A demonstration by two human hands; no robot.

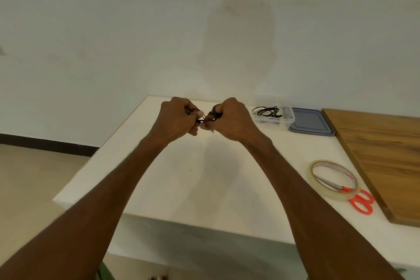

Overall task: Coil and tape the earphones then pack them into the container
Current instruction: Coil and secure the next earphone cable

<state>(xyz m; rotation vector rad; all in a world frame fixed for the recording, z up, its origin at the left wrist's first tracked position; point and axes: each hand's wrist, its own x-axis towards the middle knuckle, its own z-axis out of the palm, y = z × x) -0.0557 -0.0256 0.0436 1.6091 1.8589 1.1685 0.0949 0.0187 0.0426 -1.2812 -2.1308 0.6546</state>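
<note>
Both hands are raised above the far part of the white table (181,166), close together. My left hand (179,118) pinches the black earphone cable (205,120), which runs across to my right hand (229,118). Cable turns are wound around the fingers of my right hand, which curls round them. A clear plastic container (285,121) stands at the back right with another coiled black earphone (267,111) inside. A roll of clear tape (333,179) lies at the right.
A grey-blue lid (312,121) lies beside the container. Orange-handled scissors (361,201) lie partly under the tape roll. A wooden board (386,161) covers the table's right side. The table's left edge drops to the floor (34,177).
</note>
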